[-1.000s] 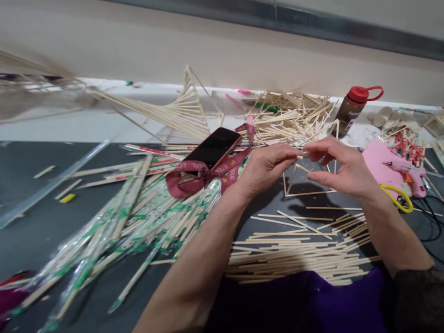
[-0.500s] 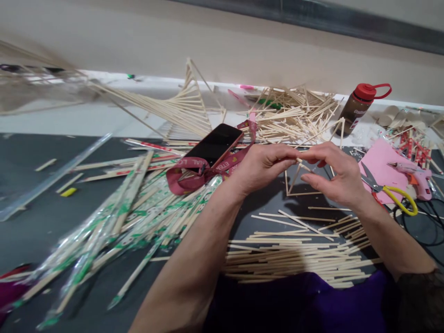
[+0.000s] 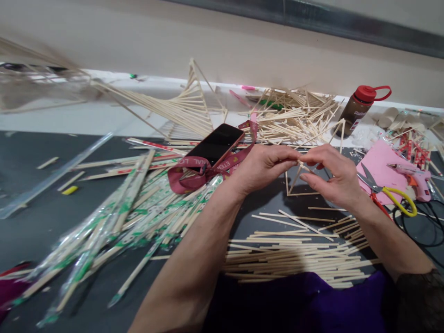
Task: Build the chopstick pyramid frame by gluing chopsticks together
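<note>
A small frame of thin wooden sticks (image 3: 302, 194) stands on the dark table in front of me, with a joint near its top between my fingertips. My left hand (image 3: 265, 167) comes in from the left, its thumb and fingers pinched together at that joint. From the right, my right hand (image 3: 336, 175) has its index finger and thumb around the same joint and the stick beside it. The fingers hide part of the frame. Loose wooden sticks (image 3: 284, 259) lie in rows on the table below my hands.
Wrapped chopsticks (image 3: 138, 222) spread across the left, near a phone (image 3: 218, 142) with a red lanyard (image 3: 185, 178). A stick pile (image 3: 294, 113) and a bottle (image 3: 357, 111) stand behind. Scissors (image 3: 398, 196), a pink glue gun (image 3: 418, 180) and a cable lie right. A larger stick structure (image 3: 163, 104) stands back left.
Very little differs. Both hands keep their hold at the joint, with the right hand's fingers shifted slightly; the view has moved a touch.
</note>
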Demonstrator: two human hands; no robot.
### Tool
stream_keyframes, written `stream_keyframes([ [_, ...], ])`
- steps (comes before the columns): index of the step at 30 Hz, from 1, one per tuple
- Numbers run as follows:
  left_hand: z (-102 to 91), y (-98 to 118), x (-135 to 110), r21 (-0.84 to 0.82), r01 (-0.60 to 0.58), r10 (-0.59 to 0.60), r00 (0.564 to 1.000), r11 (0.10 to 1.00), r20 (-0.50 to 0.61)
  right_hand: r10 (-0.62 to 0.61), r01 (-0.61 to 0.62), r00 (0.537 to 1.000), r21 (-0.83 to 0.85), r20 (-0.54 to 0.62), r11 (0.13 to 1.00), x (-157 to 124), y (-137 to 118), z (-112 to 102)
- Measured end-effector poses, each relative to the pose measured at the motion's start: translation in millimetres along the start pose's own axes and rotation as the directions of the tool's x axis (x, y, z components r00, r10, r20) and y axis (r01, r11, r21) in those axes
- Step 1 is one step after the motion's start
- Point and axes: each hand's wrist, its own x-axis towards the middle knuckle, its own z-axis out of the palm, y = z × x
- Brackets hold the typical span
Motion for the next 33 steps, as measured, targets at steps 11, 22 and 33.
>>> stream_keyframes([
  [11,-0.7,0.4,0.5,-0.037,0.015,-0.014,1.0,0.999,0.009,0.012,-0.012,1.0,-0.017,-0.018,1.0,0.1,-0.2,4.6],
  [22,-0.6,2.2,0.1,-0.046,0.024,-0.023,1.0,0.999,0.015,0.017,-0.018,0.999,-0.005,-0.042,1.0,1.0,-2.3,6.4],
  [33,0.0,1.3,0.2,-0.051,0.036,-0.035,0.999,0.998,0.012,0.01,-0.011,0.999,-0.017,-0.046,1.0,2.0,-4.6,7.0],
])
